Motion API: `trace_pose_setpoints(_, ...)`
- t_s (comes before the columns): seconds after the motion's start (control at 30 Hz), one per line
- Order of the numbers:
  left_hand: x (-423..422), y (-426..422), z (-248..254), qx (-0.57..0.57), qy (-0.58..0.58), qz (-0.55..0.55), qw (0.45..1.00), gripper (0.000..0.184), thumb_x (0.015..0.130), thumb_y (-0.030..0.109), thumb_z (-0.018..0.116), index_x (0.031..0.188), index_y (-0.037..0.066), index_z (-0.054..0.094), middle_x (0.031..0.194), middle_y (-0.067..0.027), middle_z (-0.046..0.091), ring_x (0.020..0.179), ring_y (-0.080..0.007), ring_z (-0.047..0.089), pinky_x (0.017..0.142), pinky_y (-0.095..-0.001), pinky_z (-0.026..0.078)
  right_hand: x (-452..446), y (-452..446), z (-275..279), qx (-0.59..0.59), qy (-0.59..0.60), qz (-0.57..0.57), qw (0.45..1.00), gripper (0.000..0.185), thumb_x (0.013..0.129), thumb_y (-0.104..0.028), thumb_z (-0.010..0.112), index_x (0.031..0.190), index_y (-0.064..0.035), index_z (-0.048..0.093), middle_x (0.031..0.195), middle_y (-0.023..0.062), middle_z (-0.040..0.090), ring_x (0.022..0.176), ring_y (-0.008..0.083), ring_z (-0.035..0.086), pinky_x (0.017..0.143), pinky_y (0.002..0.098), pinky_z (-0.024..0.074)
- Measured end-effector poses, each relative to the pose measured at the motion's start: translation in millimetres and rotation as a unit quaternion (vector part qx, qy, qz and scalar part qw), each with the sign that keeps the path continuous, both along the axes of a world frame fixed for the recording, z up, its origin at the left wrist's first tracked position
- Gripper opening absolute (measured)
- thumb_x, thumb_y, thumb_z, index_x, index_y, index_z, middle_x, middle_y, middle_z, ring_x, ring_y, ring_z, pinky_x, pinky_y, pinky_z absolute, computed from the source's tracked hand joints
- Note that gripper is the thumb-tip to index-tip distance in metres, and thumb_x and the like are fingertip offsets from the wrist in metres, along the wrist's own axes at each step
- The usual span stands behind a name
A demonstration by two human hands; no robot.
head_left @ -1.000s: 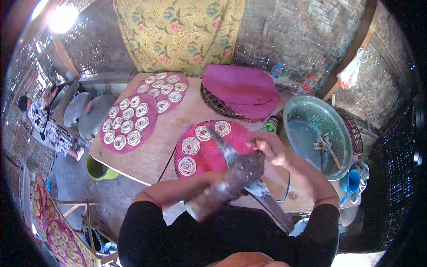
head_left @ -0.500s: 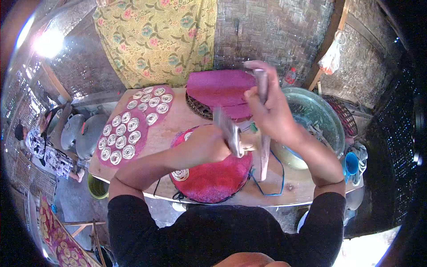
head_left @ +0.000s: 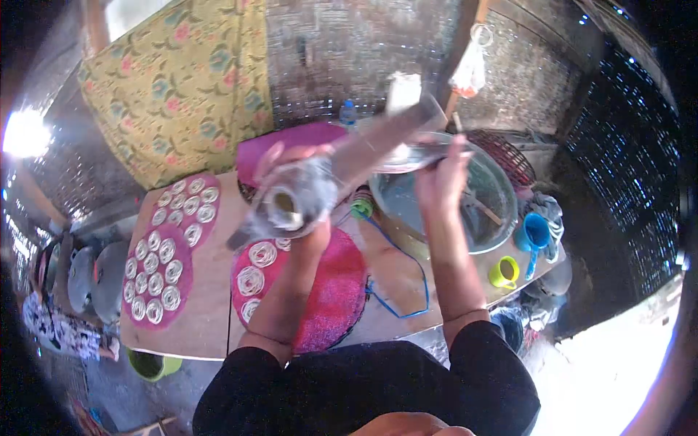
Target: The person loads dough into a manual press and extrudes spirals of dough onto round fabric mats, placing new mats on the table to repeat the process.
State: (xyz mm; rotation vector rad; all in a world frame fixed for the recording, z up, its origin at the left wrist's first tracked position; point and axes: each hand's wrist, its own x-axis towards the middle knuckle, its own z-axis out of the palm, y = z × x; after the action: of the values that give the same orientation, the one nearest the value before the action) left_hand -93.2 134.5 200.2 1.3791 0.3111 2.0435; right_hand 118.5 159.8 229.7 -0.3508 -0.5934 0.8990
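My left hand (head_left: 315, 237) is closed around the metal cylinder (head_left: 285, 207) of what looks like a noodle press, its round open end tilted toward me. A long flat handle (head_left: 392, 138), smeared by motion, reaches from it up to the right. My right hand (head_left: 442, 185) grips a shiny flat, bar-like part (head_left: 418, 156) above the green tub; whether it joins the cylinder I cannot tell. Below my left forearm lies a round red cloth-covered tray (head_left: 336, 291) with several white noodle coils (head_left: 251, 280) on its left part.
A large green tub (head_left: 502, 232) holds liquid and a stick. Purple mats (head_left: 182, 254) with white coils lie at the left. A blue cord (head_left: 422, 283), yellow cup (head_left: 504, 273) and blue dipper (head_left: 536, 231) are to the right. A person (head_left: 65, 327) is at far left.
The view has swung right. Both hands have turned the press: its cylinder now tips toward me on the left, and my right hand has moved out over the tub.
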Motion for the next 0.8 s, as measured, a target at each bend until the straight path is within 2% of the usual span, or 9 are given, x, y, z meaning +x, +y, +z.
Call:
trace_pose_setpoints(0.07,-4.9,6.1,16.1,0.007,-0.131,-0.117,0.984,0.028,0.089,0.015,0.049,0.116,0.006,0.048,0.109,-0.0073,0.05,0.101,-0.0198,0.048,0.09,-0.0346,0.039,1.3,-5.0,-26.8,-0.137,-0.059,0.19,0.97,0.056,0.091,-0.053,0.042,0.126,-0.0099,0.039,0.112,0.014,0.053,0.093,0.0265,0.058,0.086,0.0429,0.0443)
trace_pose_setpoints(0.13,-17.0,2.0,68.1,0.131,-0.129,-0.19,0.964,0.018,0.09,0.022,0.049,0.102,0.01,0.048,0.092,-0.0023,0.049,0.082,-0.0157,0.048,0.08,-0.0346,0.038,46.6,5.5,-50.1,-0.307,-0.293,0.15,0.893,0.061,0.088,-0.057,0.043,0.125,-0.0075,0.047,0.114,0.0125,0.056,0.097,0.0298,0.058,0.086,0.0446,0.0441)
trace_pose_setpoints(0.2,-35.5,20.2,80.1,0.058,-0.135,-0.175,0.974,0.008,0.088,0.018,0.048,0.09,0.011,0.046,0.081,0.0004,0.04,0.071,-0.0122,0.038,0.069,-0.03,0.035,102.6,3.5,-33.4,-0.416,-0.704,-0.032,0.575,0.06,0.087,-0.056,0.045,0.118,-0.0059,0.056,0.113,0.0129,0.059,0.104,0.034,0.056,0.087,0.0452,0.0439)
trace_pose_setpoints(0.27,-34.0,42.4,56.8,0.021,-0.17,-0.238,0.956,0.008,0.086,0.017,0.047,0.09,0.01,0.047,0.08,-0.0012,0.043,0.069,-0.0132,0.041,0.065,-0.0296,0.037,151.5,7.7,-54.2,-0.458,-0.858,-0.124,0.2,0.053,0.089,-0.05,0.044,0.117,-0.0066,0.058,0.112,0.0153,0.06,0.109,0.036,0.055,0.087,0.0462,0.0445)
trace_pose_setpoints(0.33,-12.4,54.4,30.2,-0.186,-0.158,-0.33,0.912,0.01,0.084,0.019,0.049,0.087,0.01,0.047,0.074,-0.0011,0.043,0.061,-0.013,0.041,0.058,-0.0283,0.039,212.3,29.9,-114.9,-0.52,-0.829,-0.12,0.17,0.043,0.091,-0.038,0.042,0.118,-0.0074,0.056,0.114,0.0169,0.059,0.113,0.0343,0.053,0.088,0.0474,0.0438)
trace_pose_setpoints(0.4,29.2,45.9,1.8,-0.325,-0.106,-0.272,0.899,0.014,0.081,0.023,0.052,0.084,0.01,0.047,0.068,-0.0001,0.043,0.056,-0.0122,0.043,0.05,-0.0271,0.039,236.7,43.0,-157.7,-0.522,-0.822,-0.131,0.186,0.039,0.09,-0.032,0.043,0.119,-0.0093,0.056,0.113,0.0167,0.059,0.108,0.0349,0.055,0.085,0.0501,0.0453)
trace_pose_setpoints(0.47,64.6,47.0,-46.9,-0.406,-0.117,-0.358,0.833,0.016,0.079,0.025,0.054,0.082,0.011,0.047,0.068,0.0016,0.044,0.057,-0.0115,0.045,0.048,-0.0269,0.04,233.7,44.8,-152.5,-0.524,-0.816,-0.141,0.201,0.035,0.089,-0.026,0.044,0.119,-0.0112,0.055,0.113,0.0164,0.06,0.104,0.0355,0.058,0.082,0.0528,0.0469)
trace_pose_setpoints(0.67,104.4,35.5,-76.9,-0.462,-0.108,-0.386,0.791,0.02,0.077,0.027,0.061,0.086,0.014,0.049,0.069,0.0023,0.044,0.058,-0.0114,0.046,0.051,-0.0271,0.041,199.2,14.1,-51.4,-0.468,-0.87,-0.069,0.143,0.033,0.084,-0.015,0.045,0.113,-0.0099,0.059,0.104,0.0209,0.062,0.098,0.0332,0.061,0.08,0.0473,0.0496)
trace_pose_setpoints(0.8,103.8,38.5,-77.9,-0.47,-0.093,-0.383,0.79,0.021,0.077,0.027,0.061,0.087,0.015,0.049,0.069,0.0025,0.044,0.059,-0.0117,0.046,0.05,-0.0271,0.041,269.6,18.0,-100.6,-0.433,-0.885,-0.04,0.164,0.032,0.08,-0.012,0.047,0.108,-0.0077,0.061,0.1,0.0223,0.062,0.095,0.0359,0.061,0.08,0.046,0.0487)
